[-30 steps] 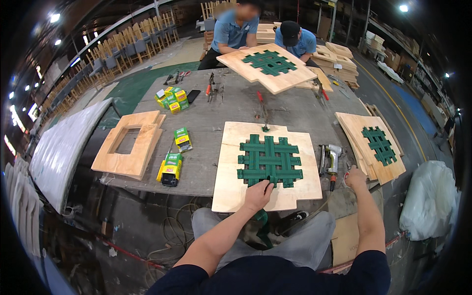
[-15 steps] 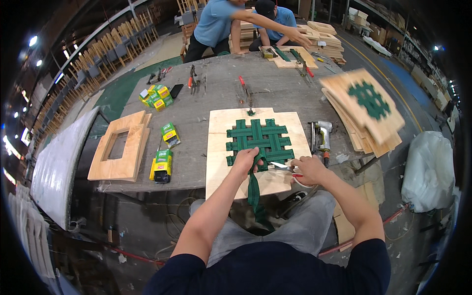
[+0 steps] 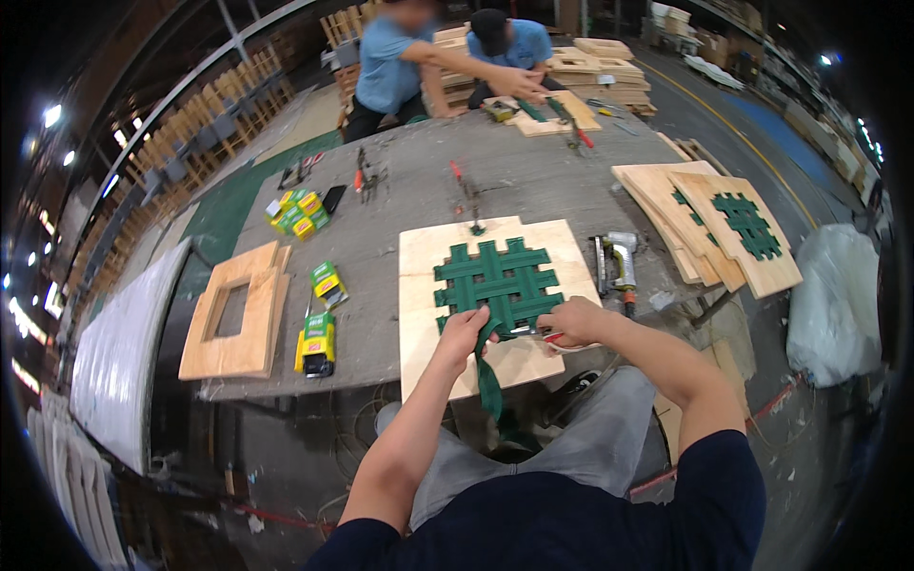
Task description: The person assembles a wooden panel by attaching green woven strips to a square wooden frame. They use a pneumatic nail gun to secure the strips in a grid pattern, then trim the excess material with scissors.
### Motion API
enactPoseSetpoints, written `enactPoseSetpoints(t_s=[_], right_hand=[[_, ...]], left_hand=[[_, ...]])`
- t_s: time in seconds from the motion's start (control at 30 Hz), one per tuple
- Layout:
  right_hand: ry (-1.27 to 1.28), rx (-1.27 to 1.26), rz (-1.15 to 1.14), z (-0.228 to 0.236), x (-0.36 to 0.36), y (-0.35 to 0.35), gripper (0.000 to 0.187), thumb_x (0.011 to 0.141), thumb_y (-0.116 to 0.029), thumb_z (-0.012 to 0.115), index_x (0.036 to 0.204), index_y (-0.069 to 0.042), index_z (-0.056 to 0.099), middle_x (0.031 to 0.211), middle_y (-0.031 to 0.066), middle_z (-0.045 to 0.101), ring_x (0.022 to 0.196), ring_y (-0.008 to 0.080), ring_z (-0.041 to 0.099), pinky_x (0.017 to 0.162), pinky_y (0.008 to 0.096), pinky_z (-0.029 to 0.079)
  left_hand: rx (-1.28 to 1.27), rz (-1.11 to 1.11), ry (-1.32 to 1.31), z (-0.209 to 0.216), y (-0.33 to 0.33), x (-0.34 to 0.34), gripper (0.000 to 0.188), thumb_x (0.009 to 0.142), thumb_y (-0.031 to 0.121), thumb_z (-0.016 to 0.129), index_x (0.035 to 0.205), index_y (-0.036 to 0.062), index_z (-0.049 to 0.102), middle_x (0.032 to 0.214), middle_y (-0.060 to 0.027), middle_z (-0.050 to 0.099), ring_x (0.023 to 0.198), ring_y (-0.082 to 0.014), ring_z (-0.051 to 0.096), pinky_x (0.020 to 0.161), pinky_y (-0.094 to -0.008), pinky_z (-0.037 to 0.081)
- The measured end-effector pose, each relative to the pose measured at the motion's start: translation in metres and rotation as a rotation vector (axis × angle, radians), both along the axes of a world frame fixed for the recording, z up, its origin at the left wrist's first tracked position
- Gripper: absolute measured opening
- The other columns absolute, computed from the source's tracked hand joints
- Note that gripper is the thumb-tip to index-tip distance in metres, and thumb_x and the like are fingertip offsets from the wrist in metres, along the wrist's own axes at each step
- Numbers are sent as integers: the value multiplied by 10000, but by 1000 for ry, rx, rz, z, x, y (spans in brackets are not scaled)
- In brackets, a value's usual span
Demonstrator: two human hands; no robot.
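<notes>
Before me on the table lies a pale wooden panel (image 3: 419,257) with green webbing (image 3: 490,278) woven in a lattice over its middle. At the lattice's near edge, my left hand (image 3: 465,335) pinches a webbing strap, whose loose tail (image 3: 489,385) hangs past the panel's front edge. My right hand (image 3: 583,322) is closed round red-handled scissors (image 3: 555,338). Their blades point left at the strap, close to my left fingers; whether they are open or closed there is hard to see.
A staple gun (image 3: 623,262) lies right of the panel, beside a stack of webbed panels (image 3: 757,271). Yellow-green boxes (image 3: 317,341) and cut-out wooden frames (image 3: 252,343) are at left. Beyond the red-handled pliers (image 3: 457,176), two people in blue work at the far end.
The scissors have moved left, up to the strap at my left hand. The blurred, tilted webbed panel at right now rests on its stack. A far person's arm has drawn in lower.
</notes>
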State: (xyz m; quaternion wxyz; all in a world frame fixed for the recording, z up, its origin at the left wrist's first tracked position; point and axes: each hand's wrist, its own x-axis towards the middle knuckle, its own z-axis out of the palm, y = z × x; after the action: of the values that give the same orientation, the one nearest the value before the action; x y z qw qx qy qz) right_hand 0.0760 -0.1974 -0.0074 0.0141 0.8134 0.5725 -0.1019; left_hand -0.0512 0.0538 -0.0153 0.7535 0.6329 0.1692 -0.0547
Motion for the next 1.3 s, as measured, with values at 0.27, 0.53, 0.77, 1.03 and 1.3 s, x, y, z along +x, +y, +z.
enactPoseSetpoints(t_s=[0.27, 0.53, 0.77, 1.03, 1.3], right_hand=[[61, 114, -135, -12, -22, 20, 442, 878, -475, 683, 1167, -150, 607, 897, 173, 718, 864, 406, 703, 739, 532, 533], [145, 745, -1067, -15, -30, -57, 446, 895, -432, 708, 1216, -144, 593, 1011, 162, 732, 959, 399, 702, 823, 498, 550], [-183, 603, -1384, -23, 37, -168, 425, 899, -355, 723, 1238, -111, 643, 1138, 181, 689, 1053, 392, 670, 907, 499, 531], [-364, 949, -989, -11, 98, -124, 339, 902, -198, 741, 1194, -38, 674, 1036, 164, 697, 954, 365, 669, 848, 478, 526], [345, 929, -717, 20, 165, 90, 314, 972, -230, 657, 1210, -27, 686, 995, 158, 727, 899, 289, 692, 795, 402, 540]], left_hand=[[-35, -92, -102, 2, -30, -2, 313, 1086, 295, 549, 1073, 1, 657, 777, -63, 687, 646, -138, 632, 552, -275, 497], [-251, 232, -143, 5, 22, -96, 274, 1042, 123, 594, 1275, -21, 586, 1077, -119, 691, 956, -239, 701, 744, -398, 607], [-612, 404, -54, -17, 58, -164, 265, 1003, 131, 613, 1256, 55, 595, 985, -124, 693, 984, -348, 686, 848, -528, 579], [39, 270, -169, 46, 55, -9, 450, 1112, 368, 454, 1359, 17, 589, 993, -148, 747, 904, -271, 711, 865, -390, 541], [1628, -175, -116, -55, 128, 92, 578, 1071, 384, 463, 1597, 169, 360, 1676, -50, 293, 1536, -400, 251, 1246, -590, 189]])
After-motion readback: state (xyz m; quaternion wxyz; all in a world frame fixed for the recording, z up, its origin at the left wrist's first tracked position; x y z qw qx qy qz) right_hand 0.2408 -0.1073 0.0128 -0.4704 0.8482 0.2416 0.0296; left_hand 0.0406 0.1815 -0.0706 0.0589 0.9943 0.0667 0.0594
